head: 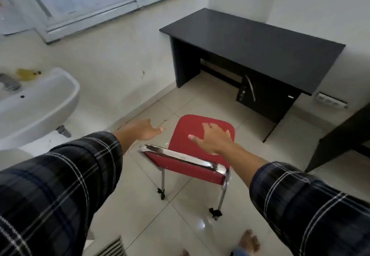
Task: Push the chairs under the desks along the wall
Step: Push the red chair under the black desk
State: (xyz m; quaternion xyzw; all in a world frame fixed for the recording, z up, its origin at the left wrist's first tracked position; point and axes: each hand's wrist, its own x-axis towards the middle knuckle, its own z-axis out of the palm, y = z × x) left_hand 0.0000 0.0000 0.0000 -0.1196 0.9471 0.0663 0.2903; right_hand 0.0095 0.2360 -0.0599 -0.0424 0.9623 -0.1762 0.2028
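Observation:
A red chair (187,133) with a chrome frame stands on the tiled floor in the middle, its backrest toward me and its seat facing a black desk (260,43) against the far wall. The chair is outside the desk, about a tile short of it. My right hand (212,138) hovers over the seat with fingers spread, holding nothing. To the left of the chair my left hand (143,129) is stretched out, open, above the floor. Both arms wear dark plaid sleeves.
A white washbasin (40,103) juts from the left wall, with a tap and a yellow item on its rim. A second dark desk (344,137) edges in at the right. A power strip (331,100) lies by the wall. My bare feet show at the bottom.

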